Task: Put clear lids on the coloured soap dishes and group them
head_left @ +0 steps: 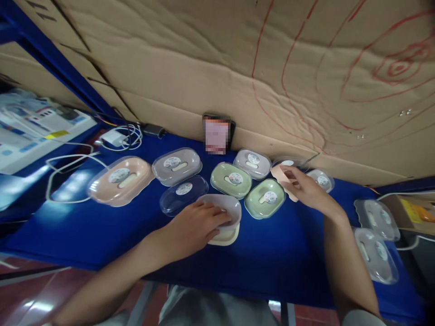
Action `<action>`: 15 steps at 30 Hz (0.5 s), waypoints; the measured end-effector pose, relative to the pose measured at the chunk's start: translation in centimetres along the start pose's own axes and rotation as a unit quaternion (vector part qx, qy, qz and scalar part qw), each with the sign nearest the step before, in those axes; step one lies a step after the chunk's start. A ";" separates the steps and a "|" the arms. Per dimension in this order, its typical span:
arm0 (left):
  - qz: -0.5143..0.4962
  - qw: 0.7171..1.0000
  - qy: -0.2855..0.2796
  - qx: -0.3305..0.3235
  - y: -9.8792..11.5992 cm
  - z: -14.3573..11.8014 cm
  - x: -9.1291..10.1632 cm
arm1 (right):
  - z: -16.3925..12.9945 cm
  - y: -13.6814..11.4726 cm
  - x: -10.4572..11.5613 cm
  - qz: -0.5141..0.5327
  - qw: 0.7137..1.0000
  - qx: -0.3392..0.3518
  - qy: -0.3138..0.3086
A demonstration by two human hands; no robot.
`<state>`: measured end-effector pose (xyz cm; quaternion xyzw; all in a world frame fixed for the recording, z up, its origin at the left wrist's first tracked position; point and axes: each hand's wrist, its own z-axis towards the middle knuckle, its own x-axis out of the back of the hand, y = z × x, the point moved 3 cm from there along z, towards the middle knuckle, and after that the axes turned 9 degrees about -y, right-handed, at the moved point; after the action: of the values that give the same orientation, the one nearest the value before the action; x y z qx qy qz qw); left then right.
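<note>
My left hand [195,224] rests palm-down on a grey soap box with a cream base [226,226] near the front of the blue table [112,231]. My right hand [301,185] grips a pink soap-box piece [280,174] further back, held just above the table. Two green soap boxes [231,179] [265,198] lie between my hands. A loose clear lid [183,194] sits just left of my left hand.
A large pink soap box [120,181] and grey boxes [176,166] [252,163] lie behind. Two more clear-lidded boxes [375,217] [375,256] sit at the right edge. White cables [73,160] and a charger [113,137] lie left. A cardboard wall [238,68] backs the table.
</note>
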<state>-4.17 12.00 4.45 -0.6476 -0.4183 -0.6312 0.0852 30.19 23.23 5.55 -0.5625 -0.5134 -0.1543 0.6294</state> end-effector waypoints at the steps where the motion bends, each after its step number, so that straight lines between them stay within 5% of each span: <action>1: -0.007 1.000 0.003 -0.005 -0.1 0.1 0.0 | 0.0 0.3 -0.1 0.006 1.000 -0.001 0.000; 9: -0.050 0.998 0.042 -0.019 -1.0 1.2 0.5 | 0.6 1.9 -0.9 0.104 0.994 0.004 -0.038; 15: 0.055 0.977 0.205 -0.008 -2.8 2.4 0.5 | 1.1 1.6 -1.0 0.069 0.996 0.057 -0.022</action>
<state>-4.26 15.51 3.32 -0.5269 -0.3504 -0.7484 0.1986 30.44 24.27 3.65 -0.5634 -0.4949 -0.0686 0.6580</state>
